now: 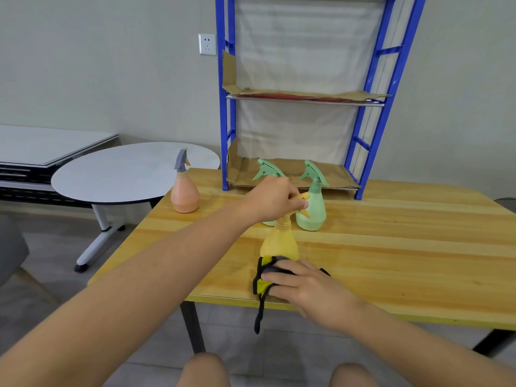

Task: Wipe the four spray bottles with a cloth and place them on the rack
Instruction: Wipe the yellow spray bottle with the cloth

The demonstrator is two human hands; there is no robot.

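My left hand [272, 198] grips the spray head of a yellow bottle [280, 243] that stands near the front edge of the wooden table [405, 247]. My right hand [310, 286] presses a black and yellow cloth [262, 286] against the bottle's base. Two green spray bottles stand behind it: one [314, 208] in full view, the other [268, 170] largely hidden by my left hand. A peach bottle [184, 195] with a grey head stands at the table's far left corner. The blue rack [363, 152] stands at the back of the table, its shelves lined with cardboard [293, 171].
A round white side table [120, 177] stands left of the wooden table, with a low white bench [42, 146] behind it. A wall socket [207, 44] is on the wall left of the rack. My knees show at the bottom edge.
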